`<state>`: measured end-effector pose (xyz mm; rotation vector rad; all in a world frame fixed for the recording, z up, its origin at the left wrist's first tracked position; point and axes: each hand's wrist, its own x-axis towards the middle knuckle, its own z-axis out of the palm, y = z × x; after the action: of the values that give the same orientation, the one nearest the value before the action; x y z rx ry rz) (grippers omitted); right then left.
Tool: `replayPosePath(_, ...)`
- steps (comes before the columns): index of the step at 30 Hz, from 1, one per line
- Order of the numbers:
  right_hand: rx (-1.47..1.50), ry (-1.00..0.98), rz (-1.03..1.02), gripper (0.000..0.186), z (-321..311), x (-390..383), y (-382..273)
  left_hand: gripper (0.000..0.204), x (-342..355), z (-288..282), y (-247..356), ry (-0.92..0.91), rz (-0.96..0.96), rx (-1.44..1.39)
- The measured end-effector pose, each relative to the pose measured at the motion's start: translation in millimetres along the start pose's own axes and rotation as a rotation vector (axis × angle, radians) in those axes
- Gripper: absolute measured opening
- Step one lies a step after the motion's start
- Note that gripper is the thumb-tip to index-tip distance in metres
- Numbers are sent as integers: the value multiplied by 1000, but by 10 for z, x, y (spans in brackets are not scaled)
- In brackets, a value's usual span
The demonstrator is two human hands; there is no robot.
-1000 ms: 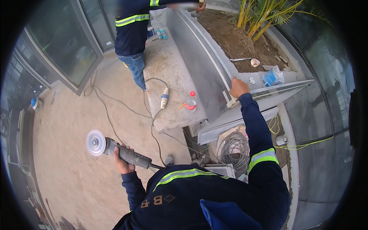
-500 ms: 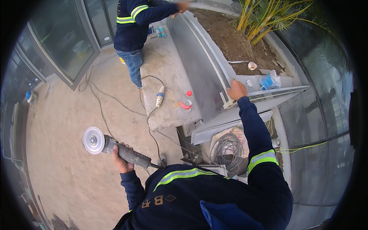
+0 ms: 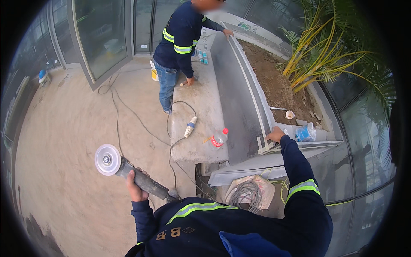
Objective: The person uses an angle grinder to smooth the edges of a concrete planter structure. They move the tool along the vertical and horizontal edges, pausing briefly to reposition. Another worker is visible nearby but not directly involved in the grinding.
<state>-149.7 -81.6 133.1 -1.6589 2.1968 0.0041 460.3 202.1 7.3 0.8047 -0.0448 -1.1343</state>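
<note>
My left hand [image 3: 138, 184] grips a grey angle grinder [image 3: 147, 183] with a pale disc [image 3: 107, 159] at its front and a cord at its rear. My right hand [image 3: 275, 134] is closed on the top edge of the grey planter wall [image 3: 233, 94] at its near corner, beside pale strips [image 3: 261, 144]. Just right of it sit a plastic bag [image 3: 305, 132] with blue contents and a small cup [image 3: 290, 115]. A red-capped bottle [image 3: 218, 139] and a white-and-blue connector [image 3: 190, 127] lie on the concrete ledge [image 3: 186, 150] between my hands.
A co-worker [image 3: 171, 55] leans over the ledge's far end. A glass door [image 3: 100, 38] stands at upper left, a palm [image 3: 308, 68] grows in the planter, cords trail over the floor [image 3: 72, 162], and coiled cable [image 3: 246, 195] lies below the planter.
The co-worker has bent rightward, one hand now down on the ledge, the other on the planter's far edge. My view has shifted; my hands keep their holds.
</note>
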Motion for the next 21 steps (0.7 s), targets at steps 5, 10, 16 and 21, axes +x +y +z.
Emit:
replayPosePath(5,42,-209,91,74,-77,201,195,37,107,-57,68,11,-29,-8)
replayPosePath(10,-13,-117,44,72,-10,197,121,37,187,-32,54,68,27,-18)
replayPosePath(16,84,-171,41,70,-43,-30,-55,40,300,252,-174,74,75,-17)
replayPosePath(21,-88,-145,-40,58,-73,-125,-262,45,452,358,-348,75,170,-46)
